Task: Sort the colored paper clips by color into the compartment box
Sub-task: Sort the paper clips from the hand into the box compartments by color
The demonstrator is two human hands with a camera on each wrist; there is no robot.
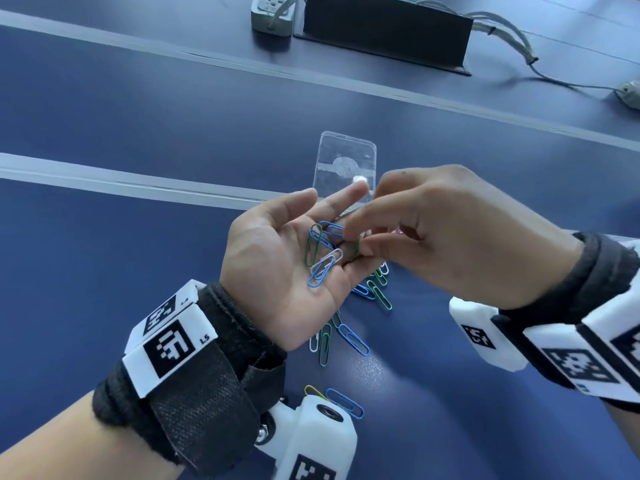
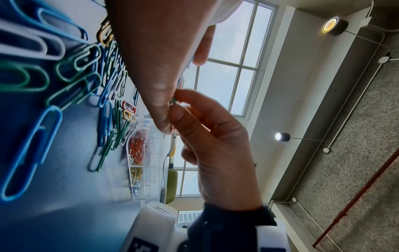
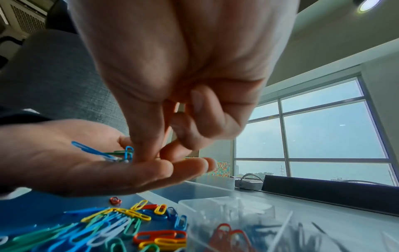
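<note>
My left hand (image 1: 284, 251) is held palm up above the blue table, fingers relaxed. Several blue, green and white paper clips (image 1: 322, 254) lie in its palm. My right hand (image 1: 360, 247) reaches over those fingers and pinches a green paper clip (image 2: 173, 102) between thumb and fingertips. More loose clips (image 1: 349, 337) lie on the table beneath both hands; the right wrist view shows that pile (image 3: 118, 221) in blue, green, yellow, white and red. The clear compartment box (image 1: 343, 161) lies just beyond the hands, mostly hidden by them. Red clips (image 2: 136, 148) and yellow clips (image 2: 136, 175) fill separate compartments.
A power strip (image 1: 273, 12), a black upright panel (image 1: 384, 29) and grey cables (image 1: 554, 74) sit at the table's far edge. Grey seam strips (image 1: 138, 185) cross the blue tabletop. White camera units are strapped to both wrists.
</note>
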